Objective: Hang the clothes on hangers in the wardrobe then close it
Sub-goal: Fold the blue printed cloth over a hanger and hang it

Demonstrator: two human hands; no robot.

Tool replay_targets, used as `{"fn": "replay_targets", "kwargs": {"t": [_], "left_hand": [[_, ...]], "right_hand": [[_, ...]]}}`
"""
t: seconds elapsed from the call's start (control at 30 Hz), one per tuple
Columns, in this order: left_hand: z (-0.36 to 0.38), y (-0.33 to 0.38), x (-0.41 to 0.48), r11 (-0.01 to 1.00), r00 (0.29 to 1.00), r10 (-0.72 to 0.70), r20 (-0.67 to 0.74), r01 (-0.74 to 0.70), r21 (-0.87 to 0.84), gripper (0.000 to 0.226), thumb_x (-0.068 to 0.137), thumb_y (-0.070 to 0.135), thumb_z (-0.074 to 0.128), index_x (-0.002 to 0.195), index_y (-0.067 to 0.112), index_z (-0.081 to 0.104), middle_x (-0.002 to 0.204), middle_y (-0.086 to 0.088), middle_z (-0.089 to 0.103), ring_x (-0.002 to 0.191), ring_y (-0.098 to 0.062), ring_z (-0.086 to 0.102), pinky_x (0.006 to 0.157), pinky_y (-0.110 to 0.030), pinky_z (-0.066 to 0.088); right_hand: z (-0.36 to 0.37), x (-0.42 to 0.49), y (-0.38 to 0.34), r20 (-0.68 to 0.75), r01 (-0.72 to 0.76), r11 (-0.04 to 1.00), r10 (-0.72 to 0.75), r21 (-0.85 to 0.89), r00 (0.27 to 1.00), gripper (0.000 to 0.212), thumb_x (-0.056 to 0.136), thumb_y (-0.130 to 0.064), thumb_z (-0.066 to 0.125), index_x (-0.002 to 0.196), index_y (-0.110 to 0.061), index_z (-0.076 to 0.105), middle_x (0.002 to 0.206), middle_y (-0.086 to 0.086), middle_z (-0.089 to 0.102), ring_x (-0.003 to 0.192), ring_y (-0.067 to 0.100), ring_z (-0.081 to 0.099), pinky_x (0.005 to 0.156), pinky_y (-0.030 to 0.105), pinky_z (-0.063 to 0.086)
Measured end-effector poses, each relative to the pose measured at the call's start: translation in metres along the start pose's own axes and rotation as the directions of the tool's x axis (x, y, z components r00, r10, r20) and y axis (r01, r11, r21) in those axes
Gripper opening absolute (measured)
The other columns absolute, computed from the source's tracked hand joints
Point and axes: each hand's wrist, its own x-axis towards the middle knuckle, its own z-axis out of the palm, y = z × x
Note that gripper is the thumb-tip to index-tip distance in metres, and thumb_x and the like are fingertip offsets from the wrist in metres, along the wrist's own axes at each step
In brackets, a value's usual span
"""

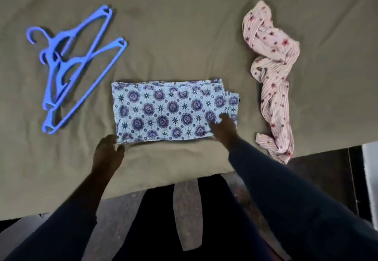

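Here we are over a bed spread with an olive-green sheet [184, 35], dark floor [319, 170] at its near edge; dead centre lies the folded white cloth printed with purple medallions [171, 111]; the right hand [223, 126] rests flat on its near right corner, fingers loose and gripping nothing; the left hand [108, 150] touches the near left corner, grip too blurred to call; two blue plastic hangers [75, 66] overlap far left; a crumpled pink striped garment [272, 80] sprawls right, well apart from both hands.
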Motion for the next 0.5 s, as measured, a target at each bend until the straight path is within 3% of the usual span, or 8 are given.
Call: {"fn": "replay_targets", "kwargs": {"t": [0.17, 0.27, 0.37, 0.43, 0.5], "left_hand": [[0.051, 0.045, 0.035, 0.967, 0.967, 0.254, -0.004, -0.254, 0.02, 0.03, 0.085, 0.008, 0.07, 0.113, -0.001, 0.065, 0.112, -0.021, 0.065, 0.105, -0.038, 0.061, 0.094, -0.044, 0.048], [0.078, 0.076, 0.042, 0.934, 0.934, 0.356, -0.006, -0.356, 0.017, 0.031, 0.087, 0.019, 0.066, 0.115, 0.005, 0.064, 0.113, -0.019, 0.063, 0.107, -0.037, 0.057, 0.096, -0.043, 0.046], [0.099, 0.1, 0.041, 0.861, 0.865, 0.495, 0.083, -0.501, 0.087, 0.042, 0.084, 0.028, 0.066, 0.121, 0.008, 0.061, 0.118, -0.018, 0.06, 0.112, -0.037, 0.054, 0.095, -0.046, 0.046], [0.116, 0.111, 0.034, 0.778, 0.801, 0.577, 0.158, -0.598, 0.193, 0.059, 0.08, 0.031, 0.075, 0.131, 0.009, 0.055, 0.129, -0.019, 0.056, 0.12, -0.038, 0.052, 0.097, -0.052, 0.045], [0.13, 0.121, 0.024, 0.688, 0.745, 0.629, 0.222, -0.667, 0.288, 0.08, 0.073, 0.038, 0.08, 0.14, 0.01, 0.046, 0.141, -0.021, 0.047, 0.13, -0.039, 0.046, 0.102, -0.057, 0.041]], "right_hand": [[-0.011, 0.057, 0.025, -0.206, -0.015, 0.985, 0.051, 0.171, 0.977, 0.057, 0.08, -0.04, 0.076, 0.123, -0.009, 0.057, 0.118, 0.009, 0.066, 0.107, 0.028, 0.064, 0.086, 0.031, 0.05], [-0.007, 0.073, 0.035, -0.175, -0.009, 0.973, 0.05, 0.232, 0.983, 0.053, 0.076, -0.045, 0.079, 0.114, -0.014, 0.059, 0.106, 0.002, 0.068, 0.096, 0.023, 0.064, 0.085, 0.034, 0.053], [-0.007, 0.078, 0.034, -0.091, 0.032, 0.976, -0.013, 0.217, 0.996, 0.033, 0.076, -0.041, 0.08, 0.083, -0.012, 0.065, 0.08, 0.003, 0.068, 0.073, 0.019, 0.062, 0.066, 0.032, 0.047], [-0.01, 0.079, 0.026, -0.039, 0.051, 0.97, -0.043, 0.238, 0.998, 0.031, 0.082, -0.029, 0.077, 0.066, -0.015, 0.055, 0.063, -0.001, 0.059, 0.053, 0.01, 0.053, 0.056, 0.026, 0.039], [-0.017, 0.076, 0.015, 0.034, 0.09, 0.902, -0.115, 0.422, 0.993, 0.025, 0.088, -0.02, 0.072, 0.071, -0.011, 0.057, 0.063, 0.002, 0.06, 0.048, 0.009, 0.051, 0.055, 0.028, 0.043]]}}
